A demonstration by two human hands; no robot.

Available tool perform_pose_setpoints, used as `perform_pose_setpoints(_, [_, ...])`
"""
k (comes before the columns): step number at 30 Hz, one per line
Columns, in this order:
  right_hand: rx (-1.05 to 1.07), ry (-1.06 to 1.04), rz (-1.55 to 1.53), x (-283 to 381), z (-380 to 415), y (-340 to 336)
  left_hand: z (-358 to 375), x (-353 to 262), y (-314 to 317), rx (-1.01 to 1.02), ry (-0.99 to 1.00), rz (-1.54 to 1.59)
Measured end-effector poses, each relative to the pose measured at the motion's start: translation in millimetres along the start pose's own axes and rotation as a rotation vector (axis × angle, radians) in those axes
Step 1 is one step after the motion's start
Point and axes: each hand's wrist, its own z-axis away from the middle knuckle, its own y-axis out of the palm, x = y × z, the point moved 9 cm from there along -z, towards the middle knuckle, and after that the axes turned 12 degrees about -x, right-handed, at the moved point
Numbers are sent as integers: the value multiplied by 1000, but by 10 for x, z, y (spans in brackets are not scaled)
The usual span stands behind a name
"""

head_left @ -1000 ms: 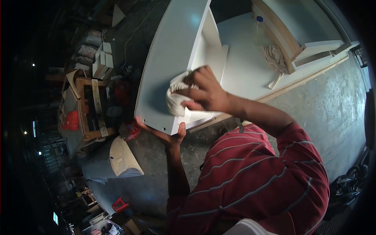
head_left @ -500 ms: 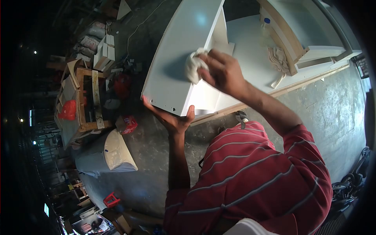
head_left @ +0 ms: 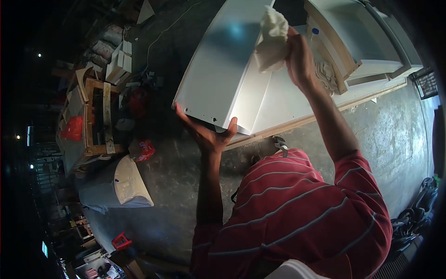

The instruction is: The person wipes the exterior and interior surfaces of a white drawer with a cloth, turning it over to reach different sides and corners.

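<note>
A long white furniture box [head_left: 209, 79], open along one side, stands at an angle on a large white panel [head_left: 283, 109]. Small holes dot its near end. My left hand [head_left: 211, 137] grips that end from below, with the thumb on one side and fingers on the other. In my right hand [head_left: 301, 58] is a crumpled white cloth [head_left: 272, 42], held up beside the box's far upper edge and overlapping it in this view.
On the panel, a second cloth [head_left: 325, 76] and a blue-capped bottle [head_left: 316, 31] lie beside a wood-edged curved frame [head_left: 334, 46]. To the left on the floor are a wooden frame [head_left: 95, 149], a curved cream-ended piece [head_left: 132, 183] and a red stool [head_left: 121, 242].
My right hand has lifted the cloth off the box's face and carried it up and to the right. The box's near end has shifted slightly right with my left hand.
</note>
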Motion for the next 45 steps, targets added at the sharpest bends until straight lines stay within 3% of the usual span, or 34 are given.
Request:
perform_pose_setpoints(2, [280, -205, 271, 52, 356, 308, -8, -9, -3, -6, 15, -1])
perform_pose_setpoints(4, [384, -551, 577, 106, 635, 497, -11, -24, -32, -6, 40, -68])
perform_pose_setpoints(5, [335, -725, 747, 238, 735, 555, -11, -39, -34, -6, 66, -134])
perform_pose_setpoints(10, [464, -759, 723, 355, 953, 693, 4, -18, -23, -7, 44, -119])
perform_pose_setpoints(12, [479, -572, 914, 319, 711, 706, 13, -15, -16, -5, 52, -121])
perform_pose_setpoints(14, [445, -455, 863, 296, 514, 687, 8, -36, -18, -11, 60, -132])
perform_pose_setpoints(15, [536, -459, 902, 299, 605, 750, -2, -48, -11, -13, 60, -127])
perform_pose_setpoints(16, [629, -464, 939, 301, 760, 820, -18, -58, 0, -14, 63, -133])
perform_pose_setpoints(18, [670, -762, 893, 328, 1054, 869, -22, -53, -8, -20, 56, -143])
perform_pose_setpoints(20, [610, -795, 1039, 346, 834, 843, -10, -52, -5, -14, 72, -150])
perform_pose_setpoints(21, [568, -623, 1089, 320, 565, 773, -15, -60, 4, -19, 44, -105])
perform_pose_setpoints(23, [517, -594, 1120, 352, 359, 724, 6, -90, -13, -12, 79, -157])
perform_pose_setpoints(26, [657, -822, 1053, 373, 711, 866, -27, -105, -39, 7, 88, -161])
perform_pose_setpoints(28, [679, -846, 1069, 405, 779, 831, -44, -138, -92, 19, 39, -104])
perform_pose_setpoints(30, [429, -415, 714, 370, 410, 401, -177, -363, -191, 34, 121, -173])
perform_pose_setpoints(31, [451, -419, 734, 412, 385, 370, -240, -445, -254, 4, 176, -191])
perform_pose_setpoints(33, [-9, 153, 175, 346, 251, -72, -391, -510, -285, 28, 198, -210])
perform_pose_setpoints(34, [6, 153, 199, 358, 313, -61, -453, -567, -242, 77, 241, -235])
perform_pose_setpoints(36, [76, 97, -32, 417, 463, 34, -627, -677, -251, 10, 270, -164])
perform_pose_setpoints(38, [169, 20, -33, 410, 548, 86, -747, -715, -145, 102, 254, -188])
perform_pose_setpoints(40, [301, -152, -16, 434, 617, 107, -809, -799, -83, 51, 264, -201])
perform_pose_setpoints(42, [283, -157, -27, 368, 611, 110, -817, -730, 43, 111, 229, -226])
perform_pose_setpoints(44, [746, -814, 472, 458, 978, 477, -798, -650, 133, 139, 172, -194])
perform_pose_setpoints(45, [735, -809, 686, 409, 1086, 593, -777, -636, 185, 151, 216, -243])
